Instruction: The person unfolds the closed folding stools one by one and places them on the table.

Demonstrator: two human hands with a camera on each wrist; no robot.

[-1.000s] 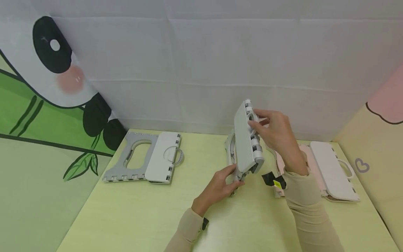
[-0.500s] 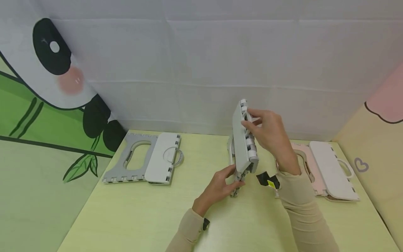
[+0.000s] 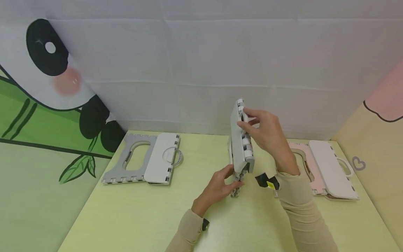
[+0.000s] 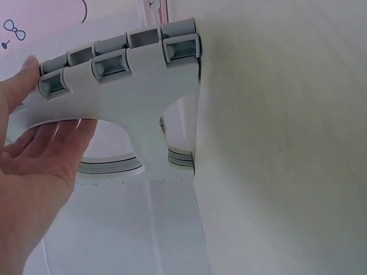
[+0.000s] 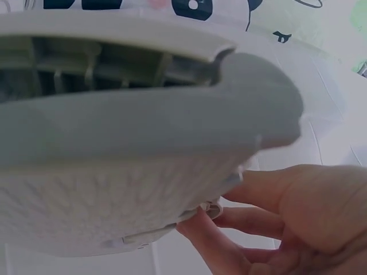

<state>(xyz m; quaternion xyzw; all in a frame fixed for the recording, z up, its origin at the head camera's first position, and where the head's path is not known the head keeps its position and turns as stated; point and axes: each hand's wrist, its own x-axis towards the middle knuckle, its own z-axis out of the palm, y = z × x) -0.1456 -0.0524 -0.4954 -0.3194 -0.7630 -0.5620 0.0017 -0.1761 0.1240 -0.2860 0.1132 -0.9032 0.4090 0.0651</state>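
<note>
A folding step stool (image 3: pixel 238 143), white and grey, stands on its edge at the middle of the table, its top panel nearly upright and partly folded. My left hand (image 3: pixel 217 189) grips the leg panel low on the near side. In the left wrist view the fingers of the left hand (image 4: pixel 43 166) pass through the panel's cut-out, with the thumb at the hinge edge. My right hand (image 3: pixel 267 131) pinches the carry handle on the hinged edge of the top, thumb and fingers apart. The right wrist view shows the stool's end (image 5: pixel 143 129) close up, hiding some fingertips.
At the left a grey and white folding stool (image 3: pixel 162 157) lies flat with a ring handle. A pink and white folding stool (image 3: pixel 332 169) lies at the right, partly behind my right forearm. A white cloth wall (image 3: pixel 201 70) rises behind the pale yellow table (image 3: pixel 141 217).
The stool's top panel has swung left and stands more upright over the leg panel. My right hand has moved left with it, while my left hand has stayed nearly in place.
</note>
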